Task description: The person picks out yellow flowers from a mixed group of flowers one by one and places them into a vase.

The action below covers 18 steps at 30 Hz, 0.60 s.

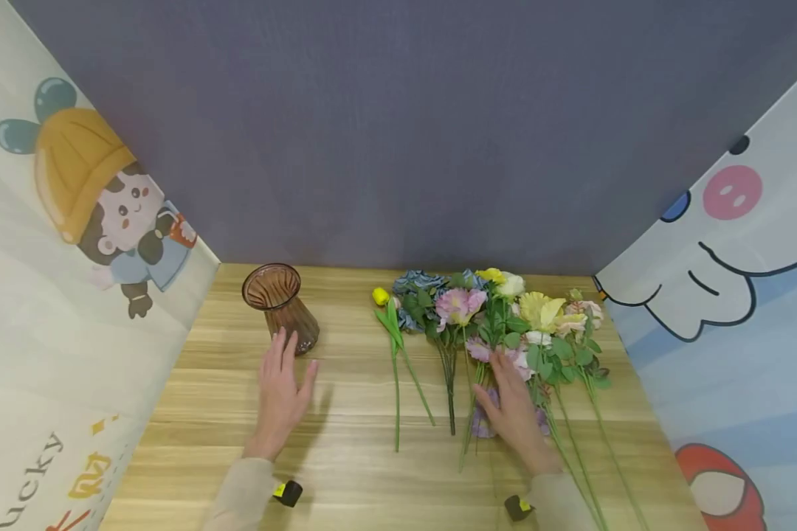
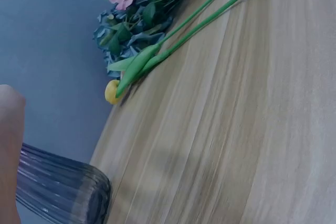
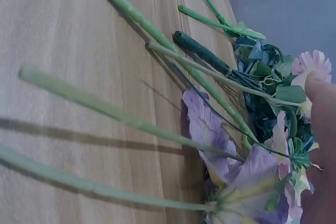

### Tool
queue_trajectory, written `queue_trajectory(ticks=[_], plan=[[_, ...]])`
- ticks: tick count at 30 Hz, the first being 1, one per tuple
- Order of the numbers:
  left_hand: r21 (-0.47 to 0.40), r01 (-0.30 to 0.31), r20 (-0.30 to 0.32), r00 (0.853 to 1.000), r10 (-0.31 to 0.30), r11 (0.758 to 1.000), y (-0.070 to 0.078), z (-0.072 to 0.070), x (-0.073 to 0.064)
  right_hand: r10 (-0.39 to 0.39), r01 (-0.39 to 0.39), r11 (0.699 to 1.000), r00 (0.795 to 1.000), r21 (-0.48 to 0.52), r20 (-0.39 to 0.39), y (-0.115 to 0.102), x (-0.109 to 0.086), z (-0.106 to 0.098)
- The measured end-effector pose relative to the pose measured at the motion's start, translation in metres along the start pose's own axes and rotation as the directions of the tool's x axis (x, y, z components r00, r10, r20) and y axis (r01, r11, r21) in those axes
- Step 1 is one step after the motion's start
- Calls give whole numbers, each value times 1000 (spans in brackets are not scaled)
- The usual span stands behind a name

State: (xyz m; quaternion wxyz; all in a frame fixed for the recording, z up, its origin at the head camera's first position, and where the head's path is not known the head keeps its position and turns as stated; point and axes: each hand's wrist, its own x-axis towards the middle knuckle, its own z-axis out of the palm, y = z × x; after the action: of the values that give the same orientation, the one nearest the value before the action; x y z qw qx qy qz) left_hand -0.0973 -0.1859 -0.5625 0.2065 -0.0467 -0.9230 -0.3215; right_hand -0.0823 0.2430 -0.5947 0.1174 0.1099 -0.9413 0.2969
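Observation:
A ribbed brown glass vase [image 1: 292,324] stands upright at the table's left. My left hand [image 1: 283,394] reaches toward it with fairly straight fingers at its lower front; whether they touch the glass I cannot tell. Artificial flowers lie in a spread to the right, stems toward me: a yellow tulip [image 1: 381,296], blue flowers [image 1: 417,279], a pink flower [image 1: 461,303] and a large yellow bloom [image 1: 540,310]. Over this spread is my right hand [image 1: 514,413], fingers extended, gripping nothing visible. Purple petals [image 3: 202,119] and several green stems show beside it in the right wrist view.
The wooden table [image 1: 345,479] meets a dark grey panel [image 1: 398,147] at the back. Cartoon-printed panels enclose the left and right sides. Long stems [image 1: 611,442] run toward the front right. A small black object with a yellow mark sits by each wrist.

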Motion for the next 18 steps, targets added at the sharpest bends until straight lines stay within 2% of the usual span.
queue_trajectory(ticks=[4, 8, 10, 18], plan=[[-35, -16, -95, 995, 13, 999, -5, -3, 1, -5, 5, 1000, 1000, 14, -5, -3, 0, 2], [-59, -38, -205, 978, 25, 998, -11, -5, 4, -37, 37, 999, 999, 18, -21, -6, 2, 5], [-75, -31, -233, 972, 13, 997, -15, -7, 6, -38, 38, 999, 999, 17, -14, -7, 2, 6], [-153, 79, -210, 971, -111, 985, -23, -23, 21, -46, 46, 999, 999, 10, 1, -17, 6, 7]])
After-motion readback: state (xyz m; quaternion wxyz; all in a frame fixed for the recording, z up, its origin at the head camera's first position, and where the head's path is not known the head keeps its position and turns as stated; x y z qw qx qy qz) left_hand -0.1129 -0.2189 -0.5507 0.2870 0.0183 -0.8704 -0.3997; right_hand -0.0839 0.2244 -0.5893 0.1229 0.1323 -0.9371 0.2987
